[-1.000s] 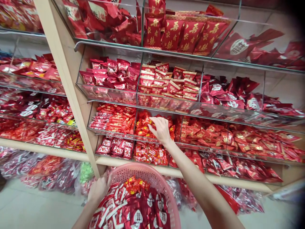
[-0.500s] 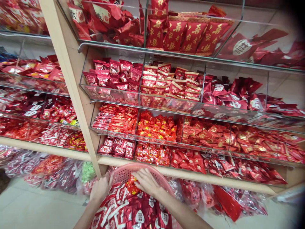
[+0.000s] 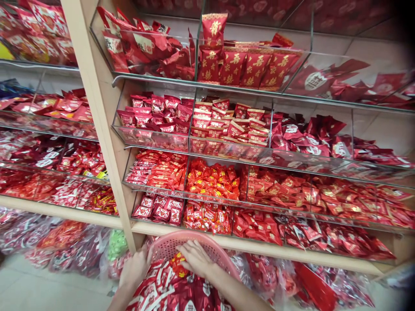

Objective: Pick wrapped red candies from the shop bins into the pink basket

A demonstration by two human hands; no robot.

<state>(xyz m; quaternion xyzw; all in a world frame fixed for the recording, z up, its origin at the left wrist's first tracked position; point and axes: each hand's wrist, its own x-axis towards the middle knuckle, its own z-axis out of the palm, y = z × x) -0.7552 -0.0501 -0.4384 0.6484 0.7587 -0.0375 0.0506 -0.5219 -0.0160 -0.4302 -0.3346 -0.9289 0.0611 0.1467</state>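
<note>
A pink plastic basket [image 3: 223, 250] with small holes in its wall is heaped with wrapped sweets. My left hand [image 3: 134, 268] is closed on the basket's left rim; its fingertips are partly hidden. Inside the basket, my right hand [image 3: 196, 258] lies over a small group of orange-red packets [image 3: 177, 264], fingers stretched and slightly bent, palm hidden. Beside and below these are red-and-white packets [image 3: 152, 283] on the left and dark red packets [image 3: 194, 293] with white marks on the right.
Ahead stands a wooden shelf unit [image 3: 94, 108] with clear-fronted compartments of red-wrapped sweets. Tall red packets [image 3: 233, 65] with gold lettering stand on an upper shelf. Clear plastic bags of sweets [image 3: 266, 276] lie on the floor beneath, along with a green bundle [image 3: 117, 244] at left.
The view has tilted up a little, so shelves and basket sit lower in the picture. Both hands keep nearly the same places on and in the basket.
</note>
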